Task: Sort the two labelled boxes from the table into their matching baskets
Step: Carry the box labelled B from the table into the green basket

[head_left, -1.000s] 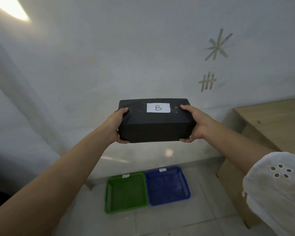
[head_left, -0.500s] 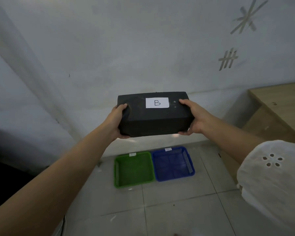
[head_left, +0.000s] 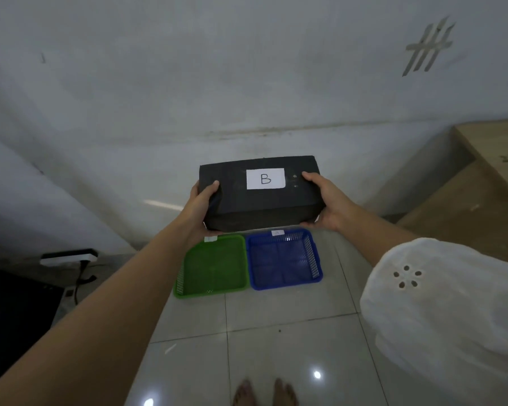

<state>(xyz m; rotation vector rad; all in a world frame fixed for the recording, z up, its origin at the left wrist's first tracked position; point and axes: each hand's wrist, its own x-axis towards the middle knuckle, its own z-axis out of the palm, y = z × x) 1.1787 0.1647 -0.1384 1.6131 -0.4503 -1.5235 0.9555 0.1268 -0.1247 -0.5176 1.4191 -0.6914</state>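
I've got the black box (head_left: 258, 194) up in the air at arm's length, white B label (head_left: 265, 179) facing up at me. My left hand (head_left: 201, 205) is clamped round its left end, thumb on top; my right hand (head_left: 323, 200) wraps the right end the same way. Below the box, down on the tiled floor (head_left: 276, 332), the green basket (head_left: 214, 266) and blue basket (head_left: 283, 259) sit side by side, touching, against the wall (head_left: 217, 83).
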